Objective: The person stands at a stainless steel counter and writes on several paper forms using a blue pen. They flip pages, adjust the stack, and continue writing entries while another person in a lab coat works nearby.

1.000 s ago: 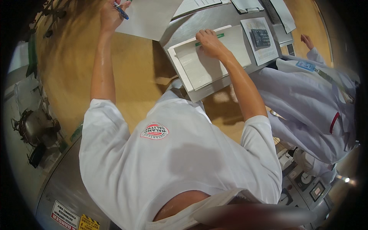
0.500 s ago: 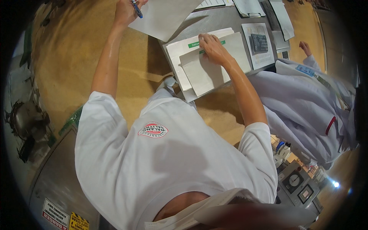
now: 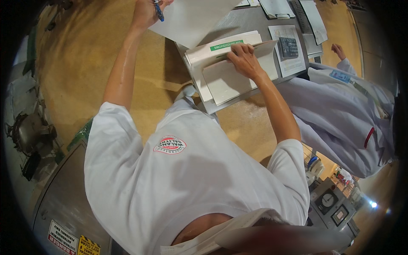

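At the top edge my left hand (image 3: 145, 13) is closed around a blue pen (image 3: 159, 12), its fingers partly cut off by the frame. Right beside it hangs a large white sheet (image 3: 191, 19); whether that hand also grips it I cannot tell. My right hand (image 3: 245, 61) pinches the upper edge of a white folder (image 3: 227, 80), which is tilted up off the stack. Beneath lies another white folder (image 3: 199, 54) with a green label (image 3: 226, 45). Both rest at the near corner of a metal table (image 3: 229, 25).
A black calculator (image 3: 288, 47) lies on a printed sheet (image 3: 275, 33) to the right. Farther back are a clipboard (image 3: 277, 8) and more papers. A person in a white coat (image 3: 331, 119) stands close on my right. Grey control equipment (image 3: 329, 199) is at lower right.
My right hand has moved slightly right and raised the folder's upper edge, uncovering more of the green label. The left hand, pen and large sheet have shifted a little to the right.
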